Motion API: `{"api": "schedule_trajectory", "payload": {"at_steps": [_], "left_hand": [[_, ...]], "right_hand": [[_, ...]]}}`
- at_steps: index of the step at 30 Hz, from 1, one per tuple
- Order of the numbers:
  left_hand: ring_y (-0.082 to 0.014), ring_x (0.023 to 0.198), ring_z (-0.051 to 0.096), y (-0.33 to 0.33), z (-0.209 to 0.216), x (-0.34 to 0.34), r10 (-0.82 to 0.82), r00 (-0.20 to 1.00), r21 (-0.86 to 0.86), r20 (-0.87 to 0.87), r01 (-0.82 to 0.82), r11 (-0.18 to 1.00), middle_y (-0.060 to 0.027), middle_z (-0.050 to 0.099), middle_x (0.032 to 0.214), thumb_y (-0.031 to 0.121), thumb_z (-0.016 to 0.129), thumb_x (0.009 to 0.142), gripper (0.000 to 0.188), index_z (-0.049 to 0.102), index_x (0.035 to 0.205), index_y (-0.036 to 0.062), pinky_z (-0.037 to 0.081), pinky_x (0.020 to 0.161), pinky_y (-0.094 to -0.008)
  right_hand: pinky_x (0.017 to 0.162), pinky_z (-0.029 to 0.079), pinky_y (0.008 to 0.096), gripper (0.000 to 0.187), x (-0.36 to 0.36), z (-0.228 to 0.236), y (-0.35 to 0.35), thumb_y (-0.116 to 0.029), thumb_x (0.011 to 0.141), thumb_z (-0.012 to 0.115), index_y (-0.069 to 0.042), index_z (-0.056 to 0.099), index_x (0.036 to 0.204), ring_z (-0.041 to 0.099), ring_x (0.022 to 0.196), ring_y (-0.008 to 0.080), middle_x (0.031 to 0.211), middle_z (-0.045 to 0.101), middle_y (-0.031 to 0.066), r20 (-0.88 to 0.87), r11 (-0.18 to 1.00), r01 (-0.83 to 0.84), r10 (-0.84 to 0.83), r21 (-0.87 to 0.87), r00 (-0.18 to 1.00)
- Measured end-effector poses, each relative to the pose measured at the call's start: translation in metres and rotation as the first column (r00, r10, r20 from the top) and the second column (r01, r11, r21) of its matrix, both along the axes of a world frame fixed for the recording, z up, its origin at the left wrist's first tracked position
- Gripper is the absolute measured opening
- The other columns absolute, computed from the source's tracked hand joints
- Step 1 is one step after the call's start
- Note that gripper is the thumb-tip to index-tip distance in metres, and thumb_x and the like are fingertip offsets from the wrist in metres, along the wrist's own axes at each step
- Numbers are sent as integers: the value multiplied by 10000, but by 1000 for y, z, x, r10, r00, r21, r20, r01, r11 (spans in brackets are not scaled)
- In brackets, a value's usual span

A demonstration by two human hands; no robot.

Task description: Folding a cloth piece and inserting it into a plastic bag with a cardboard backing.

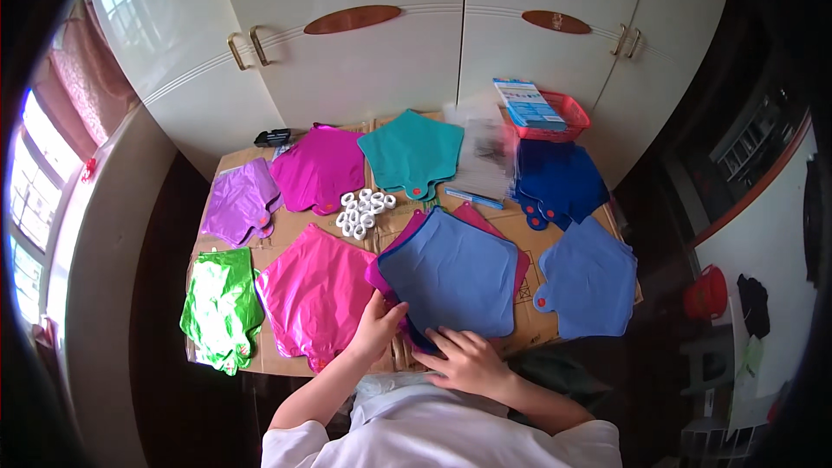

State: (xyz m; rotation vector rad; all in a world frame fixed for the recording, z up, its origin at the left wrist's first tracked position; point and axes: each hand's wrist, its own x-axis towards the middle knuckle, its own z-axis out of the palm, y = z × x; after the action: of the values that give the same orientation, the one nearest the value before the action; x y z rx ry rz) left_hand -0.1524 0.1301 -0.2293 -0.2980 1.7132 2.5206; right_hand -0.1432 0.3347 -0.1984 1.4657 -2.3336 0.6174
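Observation:
In front of me lies a small stack of flat, uninflated foil balloons, a light blue one (452, 273) on top with dark blue and magenta edges (523, 269) showing beneath. My left hand (379, 327) grips the stack's lower left edge, thumb above and the other fingers partly hidden. At the lower edge, my right hand (468, 364) rests with its fingers apart, touching the stack. Left of it is a shiny pink foil balloon (316, 290); to the right lies another light blue balloon (594, 282) with a red dot on its tab.
Cardboard (282, 238) covers the table. Green (219, 299), lilac (241, 199), magenta (321, 165), teal (412, 152) and navy balloons (562, 180) surround several white rings (362, 211), clear bags (485, 156), a blue pen (474, 198) and a red basket (572, 113). Cabinets (364, 61) stand behind.

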Motion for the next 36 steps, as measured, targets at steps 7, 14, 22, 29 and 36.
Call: {"api": "schedule_trajectory", "payload": {"at_steps": [7, 14, 22, 29, 36], "left_hand": [[-191, 1136, 522, 2, 8, -12, -14, 998, -183, -55, 4, 983, -100, 539, 1231, -30, 633, 840, 578, 346, 1338, 30, 429, 977, -322], [-190, 1091, 557, -4, -18, -26, -105, 974, -355, -201, 27, 934, -118, 578, 1193, -64, 582, 805, 506, 416, 1278, 3, 439, 945, -311], [-189, 1091, 560, -20, -8, -58, -233, 959, -506, -163, 121, 854, -128, 589, 1163, -58, 551, 817, 484, 416, 1280, -13, 443, 934, -321], [-283, 1033, 587, -18, -3, -49, -201, 970, -685, -138, 53, 727, -192, 586, 1115, 59, 620, 803, 588, 359, 1324, -25, 469, 876, -353], [-244, 957, 633, -19, 45, 43, -248, 968, -819, -44, 106, 563, -203, 616, 1046, 123, 656, 834, 508, 450, 1276, -20, 513, 759, -325]], "right_hand": [[1019, 336, 525, 464, -25, -17, 49, -419, 798, 669, -202, 619, 1205, 464, 1248, 330, 1305, 524, 155, 194, 988, 150, -140, -40, 971], [1035, 219, 649, 545, -25, -32, 47, -423, 782, 686, -138, 584, 1235, 351, 1310, 392, 1395, 420, 160, 237, 959, 280, -283, 47, 930], [1032, 295, 576, 520, -46, -52, 55, -320, 825, 672, -60, 514, 1246, 338, 1275, 487, 1432, 320, 246, 301, 798, 577, -515, -172, 802], [1048, 327, 482, 519, -64, -46, 52, -289, 832, 675, -51, 499, 1257, 335, 1305, 432, 1456, 292, 235, 407, 846, 509, -413, -160, 814], [1057, 330, 456, 568, -120, -26, 54, -341, 872, 621, -26, 441, 1309, 351, 1309, 420, 1391, 397, 253, 264, 853, 521, -511, 35, 818]]}}
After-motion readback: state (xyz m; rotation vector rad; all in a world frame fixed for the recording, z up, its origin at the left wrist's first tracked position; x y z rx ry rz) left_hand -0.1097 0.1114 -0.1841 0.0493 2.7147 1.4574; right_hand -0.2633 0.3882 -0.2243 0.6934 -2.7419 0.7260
